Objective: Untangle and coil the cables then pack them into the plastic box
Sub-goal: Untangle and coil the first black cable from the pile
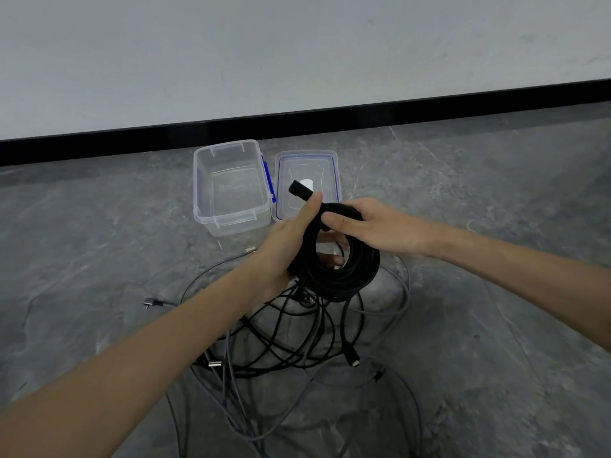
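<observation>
The left hand (pixel 287 246) grips the side of a thick black coiled cable (pixel 350 276), and the right hand (pixel 373 226) curls round its top. The coil is held above tangled thin black and grey cables (pixel 297 342), just before the empty clear plastic box (pixel 231 223).

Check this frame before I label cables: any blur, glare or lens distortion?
Head view: baseboard slants but hardly bows; light soft and even, shadows faint, no harsh glare; black coil sharp, loose cables softer toward the bottom edge.
</observation>
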